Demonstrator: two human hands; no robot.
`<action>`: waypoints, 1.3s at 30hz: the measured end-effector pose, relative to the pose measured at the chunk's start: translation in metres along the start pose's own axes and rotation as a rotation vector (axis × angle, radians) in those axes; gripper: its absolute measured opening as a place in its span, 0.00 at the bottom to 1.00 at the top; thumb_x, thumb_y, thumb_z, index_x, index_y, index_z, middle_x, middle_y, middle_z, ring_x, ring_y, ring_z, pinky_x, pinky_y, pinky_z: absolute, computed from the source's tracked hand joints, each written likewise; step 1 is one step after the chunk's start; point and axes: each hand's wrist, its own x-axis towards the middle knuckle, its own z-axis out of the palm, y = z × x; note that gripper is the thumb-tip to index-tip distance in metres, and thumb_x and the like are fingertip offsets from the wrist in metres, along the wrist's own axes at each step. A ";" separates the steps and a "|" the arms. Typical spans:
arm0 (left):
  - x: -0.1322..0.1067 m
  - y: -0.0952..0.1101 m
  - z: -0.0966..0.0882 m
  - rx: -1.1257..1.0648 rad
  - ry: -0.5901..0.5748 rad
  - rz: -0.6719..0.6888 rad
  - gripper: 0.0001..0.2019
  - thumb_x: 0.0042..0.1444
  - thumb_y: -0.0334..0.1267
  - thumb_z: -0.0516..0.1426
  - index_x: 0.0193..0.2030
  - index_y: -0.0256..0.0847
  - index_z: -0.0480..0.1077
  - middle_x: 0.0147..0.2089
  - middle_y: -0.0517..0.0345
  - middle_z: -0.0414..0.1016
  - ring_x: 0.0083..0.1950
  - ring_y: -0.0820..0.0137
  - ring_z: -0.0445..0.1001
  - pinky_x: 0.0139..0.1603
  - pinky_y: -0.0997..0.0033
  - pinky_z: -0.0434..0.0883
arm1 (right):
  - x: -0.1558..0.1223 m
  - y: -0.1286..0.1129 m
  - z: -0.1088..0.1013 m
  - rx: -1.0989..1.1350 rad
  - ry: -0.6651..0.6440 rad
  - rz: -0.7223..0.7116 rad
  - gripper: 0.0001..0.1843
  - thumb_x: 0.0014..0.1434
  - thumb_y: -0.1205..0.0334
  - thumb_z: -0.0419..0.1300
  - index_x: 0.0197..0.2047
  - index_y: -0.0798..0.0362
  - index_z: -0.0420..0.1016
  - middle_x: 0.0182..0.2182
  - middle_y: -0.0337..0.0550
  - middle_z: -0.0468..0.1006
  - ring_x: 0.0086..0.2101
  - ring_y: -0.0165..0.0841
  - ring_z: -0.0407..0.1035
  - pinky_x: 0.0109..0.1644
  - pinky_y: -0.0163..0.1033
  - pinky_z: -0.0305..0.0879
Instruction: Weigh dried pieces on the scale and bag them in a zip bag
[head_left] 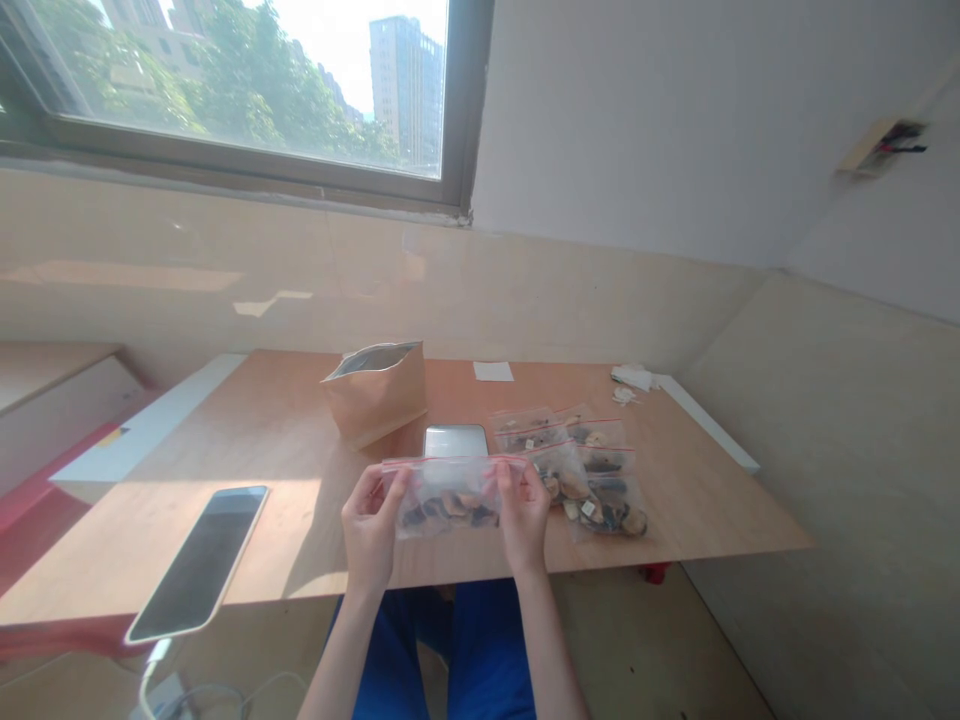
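Observation:
Between both hands, a clear zip bag (448, 505) with a red seal line is held up by its top edge. Dark-and-tan dried slices, perhaps mushrooms, lie in its lower part. My left hand (373, 520) pinches the upper left corner between thumb and fingers. At the upper right corner, my right hand (523, 510) grips in the same way. Just behind the bag sits a flat silver device (456, 440), like a small scale, partly hidden by it. Several similar filled zip bags (600, 445) lie overlapping to the right of my right hand; some contain small white packets.
An open brown paper pouch (379, 395) with a silvery lining stands at the back left. A phone (201, 560) on a charging cable lies near the table's left front edge. White paper (493, 371) and small white scraps (624, 396) lie toward the back.

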 end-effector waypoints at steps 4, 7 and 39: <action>-0.001 0.002 0.001 0.004 0.035 -0.018 0.12 0.47 0.46 0.61 0.32 0.39 0.72 0.28 0.59 0.75 0.31 0.71 0.73 0.32 0.76 0.69 | 0.002 0.002 -0.001 0.005 0.010 0.001 0.12 0.56 0.54 0.57 0.31 0.55 0.72 0.21 0.36 0.73 0.23 0.27 0.67 0.31 0.33 0.65; -0.001 0.002 0.003 0.003 0.030 -0.014 0.12 0.48 0.46 0.60 0.33 0.38 0.72 0.29 0.58 0.75 0.32 0.71 0.73 0.33 0.76 0.69 | 0.003 0.002 -0.001 0.024 0.005 -0.004 0.12 0.56 0.54 0.57 0.30 0.55 0.72 0.22 0.37 0.74 0.24 0.28 0.68 0.32 0.34 0.66; -0.002 0.005 0.002 0.085 -0.127 -0.030 0.14 0.45 0.47 0.62 0.31 0.37 0.76 0.35 0.52 0.76 0.36 0.67 0.73 0.33 0.74 0.71 | 0.005 0.003 -0.002 0.047 -0.230 0.101 0.11 0.50 0.54 0.63 0.28 0.55 0.76 0.26 0.40 0.77 0.28 0.34 0.71 0.34 0.38 0.69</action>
